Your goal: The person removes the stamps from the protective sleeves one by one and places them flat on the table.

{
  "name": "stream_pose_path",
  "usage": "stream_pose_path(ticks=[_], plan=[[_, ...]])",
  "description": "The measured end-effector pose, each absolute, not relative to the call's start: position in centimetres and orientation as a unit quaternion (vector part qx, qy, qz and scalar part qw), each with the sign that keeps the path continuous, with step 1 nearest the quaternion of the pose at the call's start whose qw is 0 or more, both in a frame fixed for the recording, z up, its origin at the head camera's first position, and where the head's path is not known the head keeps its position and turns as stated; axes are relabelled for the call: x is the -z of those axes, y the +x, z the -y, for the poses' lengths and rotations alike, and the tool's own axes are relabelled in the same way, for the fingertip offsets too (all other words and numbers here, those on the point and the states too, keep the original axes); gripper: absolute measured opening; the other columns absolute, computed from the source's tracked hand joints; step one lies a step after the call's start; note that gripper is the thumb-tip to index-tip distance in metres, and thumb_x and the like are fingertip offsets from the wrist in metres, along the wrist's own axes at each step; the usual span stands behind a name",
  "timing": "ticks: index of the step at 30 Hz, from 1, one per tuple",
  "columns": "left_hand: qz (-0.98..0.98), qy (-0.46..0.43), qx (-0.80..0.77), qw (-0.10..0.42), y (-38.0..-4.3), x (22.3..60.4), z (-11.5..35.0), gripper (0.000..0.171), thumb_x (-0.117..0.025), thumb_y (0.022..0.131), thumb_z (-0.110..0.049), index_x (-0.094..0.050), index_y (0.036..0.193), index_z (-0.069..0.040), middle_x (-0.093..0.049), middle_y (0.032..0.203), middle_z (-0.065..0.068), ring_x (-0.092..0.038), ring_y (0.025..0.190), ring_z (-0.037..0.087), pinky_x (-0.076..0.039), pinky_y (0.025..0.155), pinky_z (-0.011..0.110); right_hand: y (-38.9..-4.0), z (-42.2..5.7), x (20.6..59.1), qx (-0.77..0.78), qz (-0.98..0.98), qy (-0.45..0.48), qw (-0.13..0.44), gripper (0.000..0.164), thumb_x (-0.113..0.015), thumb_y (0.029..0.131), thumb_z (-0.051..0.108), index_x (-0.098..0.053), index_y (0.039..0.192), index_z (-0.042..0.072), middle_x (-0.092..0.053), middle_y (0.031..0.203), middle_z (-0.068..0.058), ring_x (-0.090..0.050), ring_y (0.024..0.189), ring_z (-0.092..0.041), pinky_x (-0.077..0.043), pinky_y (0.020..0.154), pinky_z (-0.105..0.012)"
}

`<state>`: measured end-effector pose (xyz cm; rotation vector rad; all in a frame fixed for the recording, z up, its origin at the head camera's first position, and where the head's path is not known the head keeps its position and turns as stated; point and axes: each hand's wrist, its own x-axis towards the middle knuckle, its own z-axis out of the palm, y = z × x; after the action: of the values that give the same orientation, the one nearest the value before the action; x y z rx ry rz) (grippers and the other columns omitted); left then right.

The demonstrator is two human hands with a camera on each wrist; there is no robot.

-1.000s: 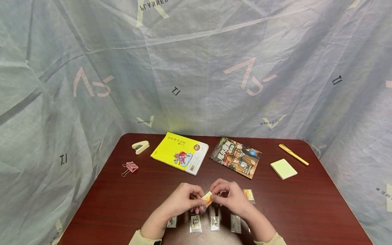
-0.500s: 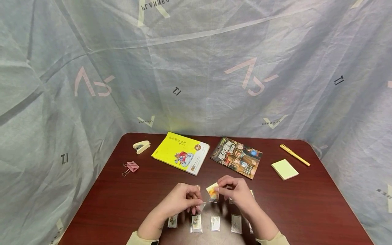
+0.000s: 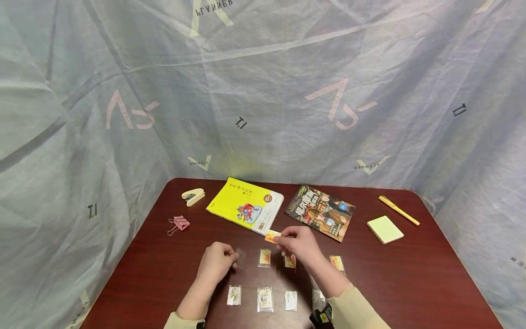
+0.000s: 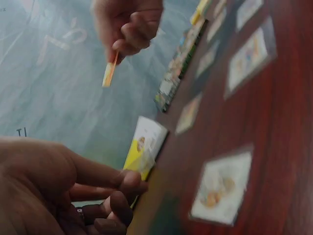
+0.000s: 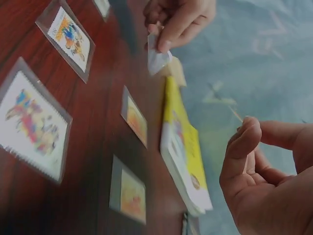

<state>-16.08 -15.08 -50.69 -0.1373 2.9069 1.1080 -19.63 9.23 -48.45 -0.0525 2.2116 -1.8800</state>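
Observation:
My right hand (image 3: 302, 244) pinches a small yellow-orange stamp (image 3: 271, 236) by its edge, held up in front of the yellow book. In the left wrist view that stamp (image 4: 108, 74) appears nearly edge-on below the fingers. To the left, my left hand (image 3: 218, 260) pinches a small clear plastic sleeve (image 3: 241, 258); the right wrist view shows this sleeve (image 5: 157, 56) see-through and whitish. Between and below the hands lie stamps in clear sleeves: an orange one (image 3: 265, 258), another orange one (image 3: 290, 261) partly behind the right hand, and a nearer row with a pale stamp (image 3: 290, 300).
At the back lie a yellow book (image 3: 246, 205) and a dark comic-style book (image 3: 320, 212). On the left are a cream stapler (image 3: 193, 197) and a pink binder clip (image 3: 179, 223). A sticky-note pad (image 3: 385, 229) and yellow pen (image 3: 399, 210) lie right.
The hands were together at the stamp and sleeve, then parted. The right hand drew the stamp out and moved it toward the yellow book; the left hand carried the sleeve left.

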Motion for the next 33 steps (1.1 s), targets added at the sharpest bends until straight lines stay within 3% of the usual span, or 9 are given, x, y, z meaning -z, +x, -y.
stream_pose_path(ticks=[5,8,13,22,33], plan=[[-0.954,-0.078,-0.289,0.015,-16.0,51.6,15.7,0.026,-0.075,0.075,-0.022,-0.059,0.056,-0.018,-0.056,0.050,-0.009,-0.051,0.052,0.013,-0.037,0.049,0.030,-21.3,-5.8,50.0,0.619,-0.763,-0.005,0.185,0.023,-0.073,0.079,0.017,-0.068,0.082,-0.006,-0.068,0.071,-0.022,-0.053,0.041,-0.013,-0.042,0.036,-0.025],[-0.963,-0.091,-0.251,0.026,-15.9,52.0,15.9,0.030,-0.075,0.074,-0.023,-0.054,0.053,-0.017,-0.051,0.050,-0.005,-0.047,0.050,0.016,-0.034,0.046,0.031,-22.3,-3.8,51.4,0.596,-0.777,0.023,0.204,0.025,-0.074,0.077,0.016,-0.069,0.080,-0.007,-0.067,0.063,-0.015,-0.048,0.038,-0.010,-0.033,0.034,-0.021],[-0.970,-0.103,-0.219,0.041,-15.8,52.1,16.1,0.027,-0.075,0.071,-0.027,-0.053,0.061,-0.015,-0.051,0.056,0.000,-0.049,0.055,0.019,-0.036,0.048,0.037,-23.4,-1.0,52.7,0.514,-0.838,0.042,0.181,0.019,-0.076,0.075,0.016,-0.066,0.070,0.001,-0.062,0.052,-0.005,-0.045,0.036,-0.011,-0.035,0.033,-0.022],[-0.974,-0.081,-0.211,0.021,-15.7,52.2,16.4,0.029,-0.077,0.068,-0.031,-0.051,0.065,-0.017,-0.055,0.061,0.000,-0.053,0.058,0.020,-0.039,0.052,0.039,-24.2,1.0,52.9,0.407,-0.901,0.031,0.149,0.025,-0.079,0.070,0.018,-0.062,0.057,0.007,-0.061,0.050,-0.006,-0.050,0.037,-0.014,-0.042,0.037,-0.026],[-0.970,-0.076,-0.231,0.006,-16.2,51.3,16.0,0.027,-0.076,0.071,-0.029,-0.052,0.067,-0.017,-0.054,0.061,-0.001,-0.051,0.057,0.019,-0.036,0.049,0.036,-24.0,-0.1,52.1,0.414,-0.902,0.013,0.121,0.029,-0.082,0.069,0.028,-0.061,0.062,0.009,-0.059,0.049,-0.003,-0.054,0.040,-0.014,-0.044,0.040,-0.027]])
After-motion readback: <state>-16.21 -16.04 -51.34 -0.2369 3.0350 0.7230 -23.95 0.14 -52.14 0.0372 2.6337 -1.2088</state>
